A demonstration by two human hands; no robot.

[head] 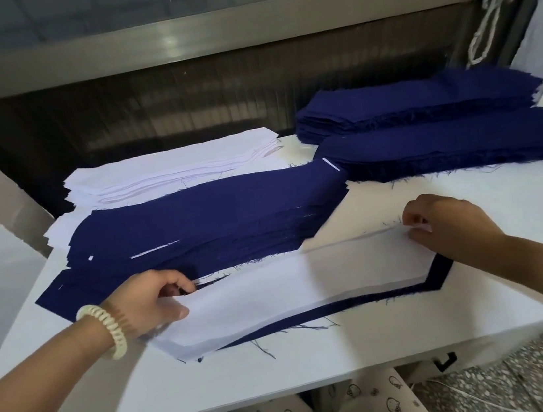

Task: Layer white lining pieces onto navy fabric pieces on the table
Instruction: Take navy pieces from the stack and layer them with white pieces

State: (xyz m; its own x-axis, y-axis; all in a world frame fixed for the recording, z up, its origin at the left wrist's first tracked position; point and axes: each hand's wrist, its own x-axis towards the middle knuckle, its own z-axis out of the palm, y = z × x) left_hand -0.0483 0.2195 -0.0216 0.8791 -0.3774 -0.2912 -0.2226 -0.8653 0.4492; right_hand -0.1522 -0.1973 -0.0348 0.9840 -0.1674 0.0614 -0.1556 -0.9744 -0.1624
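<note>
Left hand (151, 303) is being pinched onto one end of a white lining piece (291, 289), right hand (445, 227) onto the other, as it is being laid over a navy fabric piece (439, 268) at lower centre of the table (418, 331). Edges are probably to be squared next. Room is being crowded upper left by a navy stack (196, 222); lower right is being left open.

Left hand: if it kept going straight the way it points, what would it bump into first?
Probably the spread navy pile just beyond the left hand, which pinches the white lining piece; depth is unclear.
</note>
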